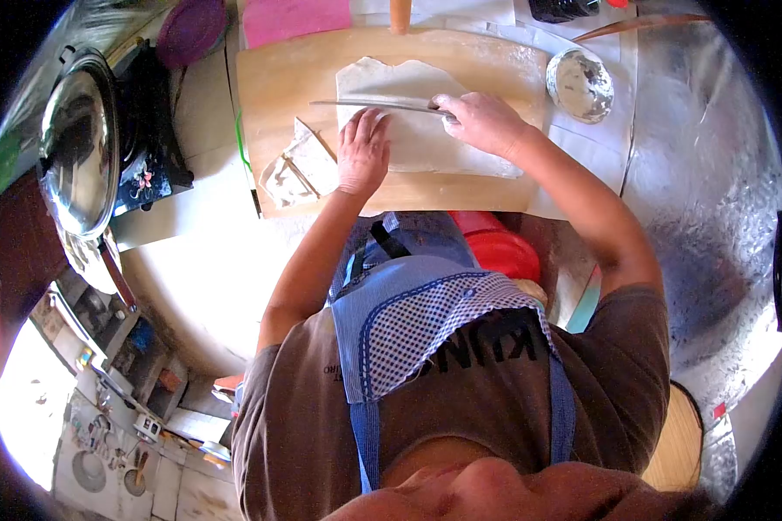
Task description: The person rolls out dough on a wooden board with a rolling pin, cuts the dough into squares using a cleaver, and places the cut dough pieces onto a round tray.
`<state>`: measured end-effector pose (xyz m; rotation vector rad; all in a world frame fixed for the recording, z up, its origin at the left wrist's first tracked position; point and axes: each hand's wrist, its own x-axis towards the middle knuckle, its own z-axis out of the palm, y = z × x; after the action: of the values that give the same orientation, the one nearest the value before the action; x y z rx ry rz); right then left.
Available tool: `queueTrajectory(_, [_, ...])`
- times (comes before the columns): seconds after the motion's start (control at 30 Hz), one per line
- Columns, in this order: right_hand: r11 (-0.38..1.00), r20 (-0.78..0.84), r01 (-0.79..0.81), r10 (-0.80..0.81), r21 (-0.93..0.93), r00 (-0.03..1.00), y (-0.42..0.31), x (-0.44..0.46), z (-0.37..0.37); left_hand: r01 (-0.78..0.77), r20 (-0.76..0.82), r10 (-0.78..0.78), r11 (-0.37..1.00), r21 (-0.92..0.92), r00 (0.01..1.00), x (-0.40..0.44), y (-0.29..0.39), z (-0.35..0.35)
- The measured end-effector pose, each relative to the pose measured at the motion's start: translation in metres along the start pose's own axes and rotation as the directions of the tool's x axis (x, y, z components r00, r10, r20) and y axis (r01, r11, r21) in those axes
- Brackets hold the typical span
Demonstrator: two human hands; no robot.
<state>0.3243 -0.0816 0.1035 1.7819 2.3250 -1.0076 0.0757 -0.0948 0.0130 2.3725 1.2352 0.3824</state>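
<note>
A flat sheet of rolled dough (400, 80) lies on the wooden board (495, 193). My right hand (482, 122) is closed around the handle of a long knife (369, 105), whose blade stretches leftward across the sheet. My left hand (364, 153) rests with its fingers extended on the left part of the dough, its fingertips just below the blade. To the left of that hand lie cut-off dough pieces (302, 165), some of them folded or overlapping. Whether the blade has gone through the dough cannot be made out.
A bowl with a floury inside (580, 85) stands right of the board. A stick-like wooden handle (400, 16) juts in at the far edge. On the left, a lidded metal pan (80, 143) sits on a black stove (152, 174). A red container (500, 247) is below the board.
</note>
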Motion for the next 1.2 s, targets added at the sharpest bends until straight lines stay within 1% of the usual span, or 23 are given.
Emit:
queueTrajectory(0.1, [0.999, 0.012, -0.029, 0.029, 0.030, 1.000, -0.005, 0.002, -0.001, -0.001, -0.002, 0.001, 1.000, -0.016, 1.000, -0.002, -0.002, -0.004])
queueTrajectory(0.17, [0.999, 0.022, -0.018, 0.017, 0.048, 1.000, -0.004, 0.004, -0.001, -0.004, 0.011, 0.005, 1.000, -0.013, 1.000, -0.001, -0.001, -0.005])
queueTrajectory(0.3, [0.999, -0.013, 0.012, -0.012, 0.033, 1.000, -0.004, 0.004, 0.002, -0.007, 0.014, 0.007, 1.000, 0.011, 1.000, 0.000, 0.002, -0.009])
queueTrajectory(0.37, [1.000, 0.064, -0.011, 0.011, -0.002, 0.998, -0.010, 0.004, -0.008, -0.019, 0.018, 0.018, 1.000, 0.008, 1.000, 0.000, 0.001, -0.007])
queueTrajectory(0.4, [1.000, 0.057, -0.018, 0.018, -0.010, 0.998, -0.008, 0.006, -0.008, -0.005, 0.021, 0.005, 1.000, 0.018, 1.000, -0.001, 0.003, -0.008])
queueTrajectory(0.47, [0.999, 0.091, 0.021, -0.025, 0.045, 0.996, -0.003, 0.007, -0.007, 0.033, 0.047, -0.033, 0.999, 0.015, 0.998, 0.001, 0.004, -0.011])
queueTrajectory(0.5, [0.999, 0.085, 0.017, -0.021, 0.042, 0.996, 0.001, 0.003, -0.011, 0.026, 0.044, -0.026, 1.000, 0.015, 0.999, 0.002, 0.005, -0.010])
queueTrajectory(0.57, [0.996, 0.145, -0.027, 0.014, 0.089, 0.989, 0.009, -0.008, -0.023, 0.034, 0.072, -0.037, 0.999, 0.036, 0.997, 0.003, 0.005, -0.013])
queueTrajectory(0.6, [0.996, 0.145, -0.025, 0.011, 0.089, 0.989, 0.017, -0.013, -0.024, 0.036, 0.071, -0.038, 0.999, 0.038, 0.997, 0.003, 0.005, -0.013])
queueTrajectory(0.67, [0.992, 0.185, -0.105, 0.090, 0.070, 0.979, 0.037, -0.027, -0.026, 0.026, 0.064, -0.029, 0.999, 0.046, 0.998, 0.003, 0.005, -0.012])
queueTrajectory(0.7, [0.992, 0.187, -0.107, 0.092, 0.071, 0.978, 0.049, -0.035, -0.025, 0.026, 0.066, -0.028, 0.999, 0.043, 0.997, 0.004, 0.005, -0.013])
queueTrajectory(0.77, [0.995, 0.109, -0.068, 0.061, 0.069, 0.992, 0.070, -0.053, -0.022, 0.020, 0.052, -0.022, 0.999, 0.041, 0.998, 0.006, 0.008, -0.016])
queueTrajectory(0.8, [0.995, 0.143, -0.098, 0.093, 0.029, 0.985, 0.077, -0.058, -0.024, 0.020, 0.052, -0.022, 0.999, 0.040, 0.998, 0.007, 0.008, -0.015])
queueTrajectory(0.83, [0.995, 0.140, -0.097, 0.092, 0.028, 0.986, 0.085, -0.066, -0.020, 0.016, 0.038, -0.017, 0.999, 0.041, 0.999, 0.007, 0.007, -0.014])
queueTrajectory(0.9, [0.997, 0.022, -0.066, 0.067, -0.032, 0.998, 0.101, -0.083, -0.010, 0.012, 0.029, -0.014, 0.999, 0.040, 0.999, 0.007, 0.007, -0.014])
queueTrajectory(1.03, [0.995, 0.012, -0.087, 0.087, -0.041, 0.996, 0.118, -0.106, -0.008, 0.000, 0.025, -0.001, 0.999, 0.043, 1.000, 0.009, 0.008, -0.020])
queueTrajectory(1.1, [0.990, 0.008, -0.115, 0.116, -0.077, 0.993, 0.122, -0.109, -0.004, -0.005, 0.018, 0.004, 0.999, 0.047, 1.000, 0.010, 0.006, -0.021])
queueTrajectory(1.17, [0.990, 0.007, -0.118, 0.119, -0.072, 0.993, 0.126, -0.109, 0.001, 0.014, 0.017, -0.013, 0.996, -0.085, 1.000, 0.014, -0.006, -0.020])
queueTrajectory(1.2, [0.990, 0.007, -0.121, 0.121, -0.071, 0.993, 0.126, -0.110, 0.003, 0.100, -0.027, -0.105, 0.985, -0.142, 0.994, 0.017, -0.012, -0.016])
